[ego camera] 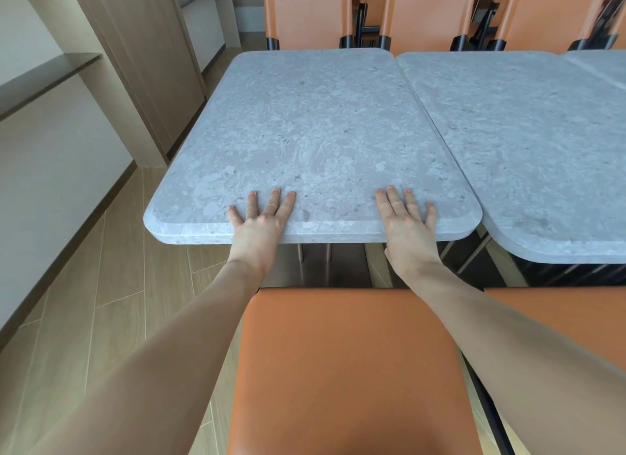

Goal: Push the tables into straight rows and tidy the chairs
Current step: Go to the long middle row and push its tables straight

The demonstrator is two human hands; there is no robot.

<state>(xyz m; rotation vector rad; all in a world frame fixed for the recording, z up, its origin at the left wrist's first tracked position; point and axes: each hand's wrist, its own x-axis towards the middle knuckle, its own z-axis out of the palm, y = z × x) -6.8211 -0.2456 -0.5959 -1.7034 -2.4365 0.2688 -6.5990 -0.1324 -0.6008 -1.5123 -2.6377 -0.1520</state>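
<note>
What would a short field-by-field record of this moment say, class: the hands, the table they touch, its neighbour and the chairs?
left hand: flat on the near edge, fingers spread
right hand: flat on the same edge
grey table: stone-look top, rounded corners
neighbouring table: alongside on the right, narrow seam between
near chair: orange, between the forearms
far chairs: orange backs beyond the tables

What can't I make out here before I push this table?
- Head view: table legs, hidden under its top.
- Both thumbs, below the near edge; left hand and right hand lie flat.
- Neighbouring table, cut off by the right edge.
</note>
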